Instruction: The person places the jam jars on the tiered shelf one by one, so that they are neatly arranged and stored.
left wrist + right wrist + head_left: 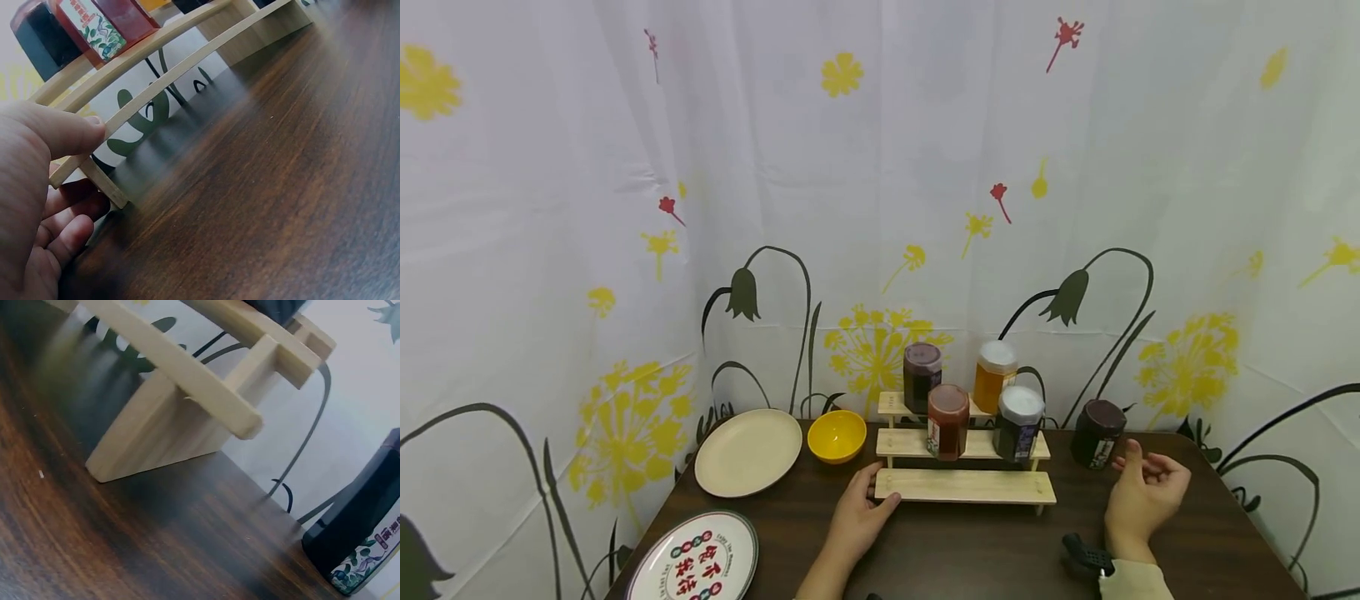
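My left hand [859,518] holds the left end of a three-step wooden rack [966,486]. In the left wrist view its thumb [78,132] lies on the lowest slat and the fingers curl beneath. On the rack's middle step stand a red-brown jar [948,423] and a dark jar with a white lid [1018,425]. The top step carries a dark purple jar [921,379] and an amber jar [995,379]. My right hand [1146,496], loosely curled and holding nothing, is beside another dark jar [1098,434] on the table; whether they touch I cannot tell.
A cream plate [748,452] and a yellow bowl [837,437] stand left of the rack. A white plate with red characters [696,560] lies at the table's front left. The brown table [970,550] backs onto a flowered curtain [880,167].
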`<state>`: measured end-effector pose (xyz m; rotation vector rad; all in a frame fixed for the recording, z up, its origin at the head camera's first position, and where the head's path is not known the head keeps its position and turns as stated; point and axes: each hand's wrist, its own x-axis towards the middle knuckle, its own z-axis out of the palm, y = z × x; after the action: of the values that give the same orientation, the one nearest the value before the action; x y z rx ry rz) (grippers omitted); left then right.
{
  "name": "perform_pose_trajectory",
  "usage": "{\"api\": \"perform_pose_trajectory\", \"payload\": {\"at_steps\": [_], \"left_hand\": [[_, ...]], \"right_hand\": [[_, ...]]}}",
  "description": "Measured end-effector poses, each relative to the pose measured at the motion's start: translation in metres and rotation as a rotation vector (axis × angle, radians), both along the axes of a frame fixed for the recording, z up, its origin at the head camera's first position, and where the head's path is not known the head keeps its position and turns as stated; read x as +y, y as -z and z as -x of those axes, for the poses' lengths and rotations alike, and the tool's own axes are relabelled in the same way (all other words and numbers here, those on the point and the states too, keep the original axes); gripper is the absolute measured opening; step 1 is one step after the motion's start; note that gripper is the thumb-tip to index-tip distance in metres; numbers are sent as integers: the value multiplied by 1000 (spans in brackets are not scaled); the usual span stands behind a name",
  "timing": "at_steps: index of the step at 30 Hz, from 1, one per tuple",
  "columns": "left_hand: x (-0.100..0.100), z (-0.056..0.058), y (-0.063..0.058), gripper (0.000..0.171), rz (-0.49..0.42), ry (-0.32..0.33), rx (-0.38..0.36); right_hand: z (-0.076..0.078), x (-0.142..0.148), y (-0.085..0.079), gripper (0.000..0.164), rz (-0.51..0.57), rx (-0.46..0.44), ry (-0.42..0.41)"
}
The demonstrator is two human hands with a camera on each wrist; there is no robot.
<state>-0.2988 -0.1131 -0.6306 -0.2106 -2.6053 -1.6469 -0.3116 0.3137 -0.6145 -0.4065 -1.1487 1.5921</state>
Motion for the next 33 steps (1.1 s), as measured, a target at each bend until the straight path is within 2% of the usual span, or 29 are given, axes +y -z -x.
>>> {"api": "perform_pose_trajectory", "payload": {"at_steps": [9, 14, 20, 24, 29, 31, 33], "left_hand": [[2, -2, -2, 68, 17, -21, -7], [3, -2, -3, 69, 34, -16, -13], [3, 0, -4, 67, 31, -34, 4], [3, 0, -4, 66, 33, -36, 5], [3, -1, -4, 67, 31, -29, 3], [3, -1, -4, 67, 30, -26, 3], [3, -1, -4, 67, 32, -24, 2]], "right_hand": [[4, 11, 6, 58, -47, -58, -109], [7, 18, 8, 77, -41, -118, -149], [16, 24, 10, 101, -20, -155, -289], [18, 25, 11, 112, -97, -282, -356], [19, 26, 13, 120, -301, -501, -377], [19, 25, 12, 123, -361, -555, -372], [20, 23, 11, 124, -392, -572, -370]]}}
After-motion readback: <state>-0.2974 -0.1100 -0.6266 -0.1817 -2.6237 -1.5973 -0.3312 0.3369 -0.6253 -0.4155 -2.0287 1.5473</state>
